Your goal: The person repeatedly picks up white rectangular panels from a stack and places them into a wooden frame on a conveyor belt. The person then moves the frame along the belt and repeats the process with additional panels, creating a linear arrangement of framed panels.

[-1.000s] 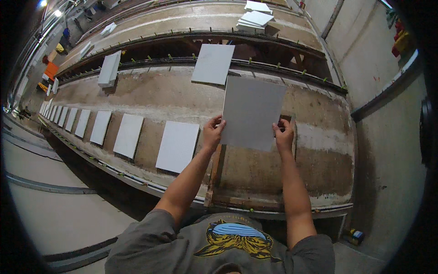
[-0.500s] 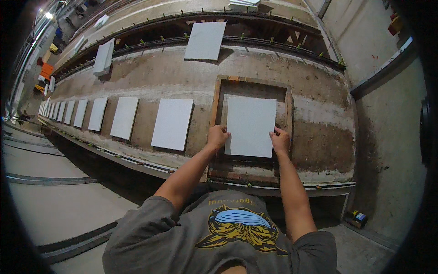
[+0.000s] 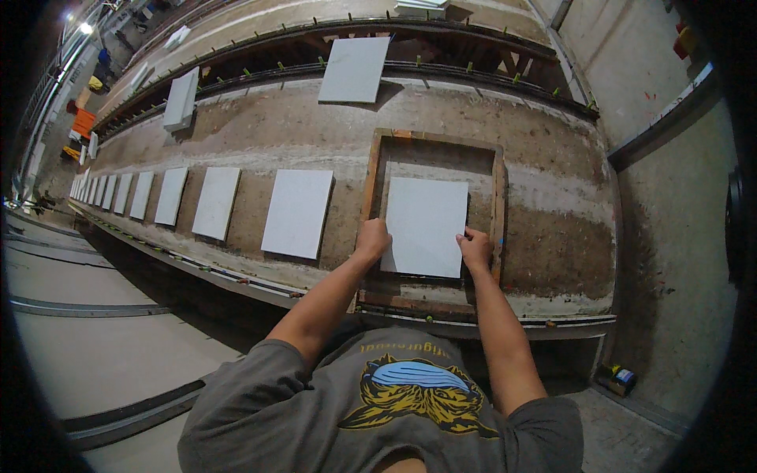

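Note:
A white rectangular panel is between my two hands, inside a wooden frame on the long, stained table. My left hand is closed at the panel's left edge, near the frame's left rail. At the opposite edge, my right hand pinches the panel between thumb and fingers. The panel is offset toward the frame's left and near sides, leaving a wider gap at the far side. Whether its underside touches the table cannot be made out.
Similar white panels, the nearest one left of the frame, lie in a row along the table's near edge. Farther back are a larger white panel and a stack of panels. A concrete wall rises at the right.
The panel has shifted slightly left and toward me within the frame. My right hand has moved left along with it, while my left hand has barely moved.

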The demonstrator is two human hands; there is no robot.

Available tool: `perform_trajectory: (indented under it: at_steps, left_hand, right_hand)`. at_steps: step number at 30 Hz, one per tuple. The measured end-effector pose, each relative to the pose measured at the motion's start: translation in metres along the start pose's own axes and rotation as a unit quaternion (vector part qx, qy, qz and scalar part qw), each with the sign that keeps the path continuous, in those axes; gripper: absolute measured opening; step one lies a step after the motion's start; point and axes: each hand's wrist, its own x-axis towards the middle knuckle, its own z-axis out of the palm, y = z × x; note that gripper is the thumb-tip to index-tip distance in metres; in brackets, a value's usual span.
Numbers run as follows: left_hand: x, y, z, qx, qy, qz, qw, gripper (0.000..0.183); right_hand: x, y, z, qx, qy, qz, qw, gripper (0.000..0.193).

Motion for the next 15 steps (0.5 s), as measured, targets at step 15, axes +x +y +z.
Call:
perform_trajectory:
  at_steps: [15]
  left_hand:
    - [-0.004,0.01,-0.006,-0.004,0.007,-0.034,0.999,0.016]
  right_hand:
    - [-0.002,0.009,0.008,0.015,0.022,-0.001,1.0,0.043]
